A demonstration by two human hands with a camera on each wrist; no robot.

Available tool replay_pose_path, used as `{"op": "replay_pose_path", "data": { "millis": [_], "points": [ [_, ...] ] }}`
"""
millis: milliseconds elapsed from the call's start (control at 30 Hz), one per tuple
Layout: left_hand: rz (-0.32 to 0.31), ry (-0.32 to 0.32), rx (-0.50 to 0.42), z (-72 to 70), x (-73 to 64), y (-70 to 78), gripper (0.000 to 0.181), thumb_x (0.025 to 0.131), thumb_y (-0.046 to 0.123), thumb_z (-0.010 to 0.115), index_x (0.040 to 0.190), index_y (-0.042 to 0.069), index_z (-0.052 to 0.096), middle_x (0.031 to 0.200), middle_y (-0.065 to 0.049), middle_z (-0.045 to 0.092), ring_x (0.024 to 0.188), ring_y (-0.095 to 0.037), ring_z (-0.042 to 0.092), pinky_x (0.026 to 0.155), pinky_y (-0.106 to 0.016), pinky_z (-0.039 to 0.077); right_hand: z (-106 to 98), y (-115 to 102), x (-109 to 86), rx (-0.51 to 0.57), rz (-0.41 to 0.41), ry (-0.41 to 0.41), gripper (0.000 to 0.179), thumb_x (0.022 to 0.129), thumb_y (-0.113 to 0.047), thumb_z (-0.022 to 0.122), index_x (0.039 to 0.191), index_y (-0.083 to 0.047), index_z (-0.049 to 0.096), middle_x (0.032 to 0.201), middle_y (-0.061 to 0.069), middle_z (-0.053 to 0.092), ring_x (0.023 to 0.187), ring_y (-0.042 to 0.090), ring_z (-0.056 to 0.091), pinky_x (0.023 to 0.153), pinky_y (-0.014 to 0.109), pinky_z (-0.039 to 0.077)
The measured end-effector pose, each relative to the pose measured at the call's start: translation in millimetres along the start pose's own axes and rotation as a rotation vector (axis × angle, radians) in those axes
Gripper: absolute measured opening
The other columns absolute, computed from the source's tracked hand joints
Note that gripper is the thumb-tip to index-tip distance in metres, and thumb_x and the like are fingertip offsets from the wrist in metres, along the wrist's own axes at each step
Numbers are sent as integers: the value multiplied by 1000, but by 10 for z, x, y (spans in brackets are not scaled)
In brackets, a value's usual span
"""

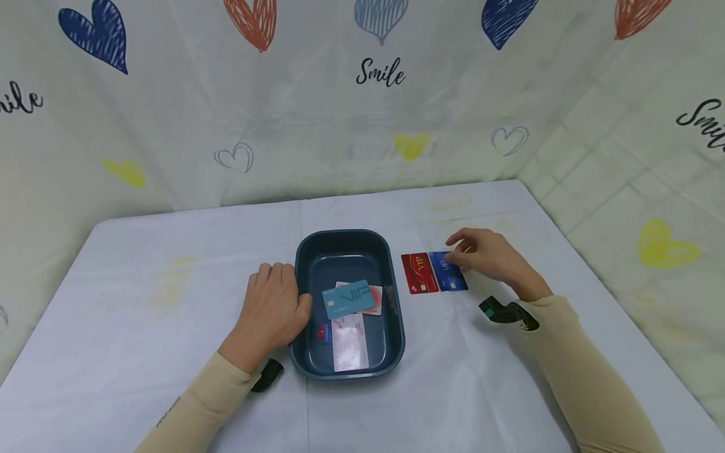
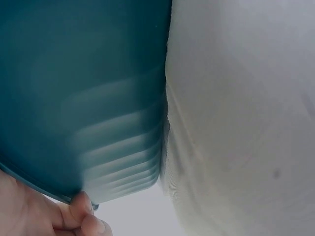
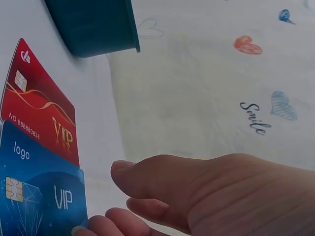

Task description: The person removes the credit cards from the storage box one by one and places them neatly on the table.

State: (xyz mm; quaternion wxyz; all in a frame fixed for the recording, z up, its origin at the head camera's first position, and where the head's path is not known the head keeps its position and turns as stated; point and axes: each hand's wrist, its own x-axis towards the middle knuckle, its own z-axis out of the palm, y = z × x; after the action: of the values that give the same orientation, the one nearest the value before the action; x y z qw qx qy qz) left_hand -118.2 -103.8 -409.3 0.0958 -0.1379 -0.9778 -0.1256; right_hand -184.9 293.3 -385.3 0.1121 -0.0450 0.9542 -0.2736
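A dark teal plastic tray point(image 1: 394, 352) stands on the table, and my left hand point(image 1: 270, 308) holds its left rim. In the left wrist view the fingertips point(image 2: 81, 206) curl at the rim of the tray. Inside it lie a teal card point(image 1: 340, 303), a white card point(image 1: 350, 352) and partly covered others. To its right, a red VIP card point(image 1: 419, 274) and a blue VIP card point(image 1: 444, 277) lie side by side. My right hand point(image 1: 481, 255) is over the blue card's right edge, thumb and fingers apart; a fingertip meets that edge in the right wrist view.
A white cloth point(image 1: 170, 352) with faint yellow stains covers the table. Behind it hangs a pale backdrop point(image 1: 317, 126) printed with hearts and the word Smile. A black wrist device point(image 1: 506, 313) sits at the right sleeve, another point(image 1: 267, 376) at the left.
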Motion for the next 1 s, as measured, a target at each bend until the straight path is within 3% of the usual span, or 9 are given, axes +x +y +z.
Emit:
{"op": "replay_pose_path", "data": {
  "millis": [233,433,700,867,1000],
  "points": [
    [2,6,-3,-4,-3,-18,20,88,20,56,86,0,53,76,-11,46,82,-29,42,73,-39,34,22,-124,-46,14,-34,14,41,97,-33,68,129,-7,65,106,14,72,81,18,70,78,30,53],
    [6,12,-8,-10,6,-31,19,88,20,54,83,2,51,76,-10,45,82,-29,42,73,-38,33,38,-222,-97,23,-81,36,38,97,-31,68,128,-8,65,103,11,71,83,18,68,79,31,54],
    [-4,-5,-10,-27,26,-25,19,88,21,53,84,2,51,76,-10,45,82,-29,42,73,-39,34,93,-346,-130,41,-169,78,31,97,-26,70,123,-9,69,100,7,72,97,24,68,83,32,54],
    [-11,-19,-10,-35,27,-21,21,89,22,54,87,1,53,78,-11,47,84,-29,42,75,-39,35,148,-430,-142,83,-208,77,29,95,-23,72,121,-10,69,96,4,71,94,22,70,88,35,55],
    [-8,-16,-14,-37,26,-23,21,88,22,54,87,1,53,78,-11,46,83,-29,43,74,-40,35,196,-491,-156,84,-252,87,29,94,-21,74,120,-9,70,95,2,70,90,18,69,86,28,56]
  ]
}}
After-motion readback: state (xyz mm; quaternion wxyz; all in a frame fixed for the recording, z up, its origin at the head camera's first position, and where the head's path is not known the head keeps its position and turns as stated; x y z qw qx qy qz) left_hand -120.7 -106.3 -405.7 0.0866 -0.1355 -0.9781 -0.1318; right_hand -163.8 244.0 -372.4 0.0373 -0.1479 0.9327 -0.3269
